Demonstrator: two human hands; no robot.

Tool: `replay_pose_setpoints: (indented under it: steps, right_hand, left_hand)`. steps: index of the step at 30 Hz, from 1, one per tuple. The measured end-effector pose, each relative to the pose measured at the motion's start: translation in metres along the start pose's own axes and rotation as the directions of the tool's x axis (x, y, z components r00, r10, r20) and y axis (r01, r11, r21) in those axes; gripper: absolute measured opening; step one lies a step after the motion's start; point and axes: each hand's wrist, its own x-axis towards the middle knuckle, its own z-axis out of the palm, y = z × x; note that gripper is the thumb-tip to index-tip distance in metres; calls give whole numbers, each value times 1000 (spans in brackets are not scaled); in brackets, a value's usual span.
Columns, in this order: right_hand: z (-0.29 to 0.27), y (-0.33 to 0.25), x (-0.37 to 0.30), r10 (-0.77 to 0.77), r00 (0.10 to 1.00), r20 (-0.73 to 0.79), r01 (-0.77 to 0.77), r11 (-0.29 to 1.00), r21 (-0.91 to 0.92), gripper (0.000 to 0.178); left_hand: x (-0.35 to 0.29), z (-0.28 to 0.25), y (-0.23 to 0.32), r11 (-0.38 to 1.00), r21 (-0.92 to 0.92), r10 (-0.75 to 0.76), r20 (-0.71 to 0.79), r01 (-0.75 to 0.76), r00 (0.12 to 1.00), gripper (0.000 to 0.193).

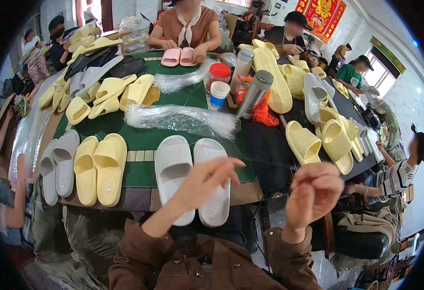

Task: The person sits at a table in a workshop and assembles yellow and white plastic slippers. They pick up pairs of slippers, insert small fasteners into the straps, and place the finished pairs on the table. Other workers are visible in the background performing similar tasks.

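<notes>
Near the table's front edge, a pair of light grey slide slippers lies side by side, the left slipper (174, 157) and the right slipper (212, 203), toes pointing away from me. My left hand (204, 181) passes over them, its fingers stretched out and nothing visible in them. To the right, beyond the table's corner, my right hand (314, 195) is raised with its fingers curled together. A faint thin line seems to run between the hands; whether my right fingers hold it is too fine to see.
Left of the grey pair stand yellow slippers (109, 169) and darker grey slippers (66, 162). Bundles of clear plastic strands (183, 118) lie across the green tabletop (139, 180). Behind them are a paper cup (218, 94), a red-lidded jar (219, 73) and a steel flask (256, 94). Co-workers sit around.
</notes>
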Motion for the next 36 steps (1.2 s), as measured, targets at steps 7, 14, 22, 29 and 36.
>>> replay_pose_setpoints:
  steps: [7, 14, 22, 29, 36]
  right_hand:
    - [26, -20, -51, 262, 789, 556, -462, 849, 255, 30]
    - [14, -29, -63, 406, 654, 638, -671, 701, 242, 21]
    - [-15, -6, -73, 459, 729, 508, -659, 671, 339, 23]
    - [0, 35, -79, 700, 712, 54, -655, 634, 412, 10]
    - [11, 56, -103, 824, 548, 144, -821, 496, 281, 11]
  left_hand:
    - [-17, 27, 18, 817, -564, -147, 1, 122, 989, 45]
    - [-32, -39, -3, 903, -430, -173, -353, 4, 920, 38]
    - [-54, -83, -21, 980, -200, -115, -617, -14, 778, 37]
    - [-83, -52, -34, 969, 163, -36, -649, 185, 760, 56]
    - [-108, -32, -34, 896, 353, -28, -561, 270, 827, 27]
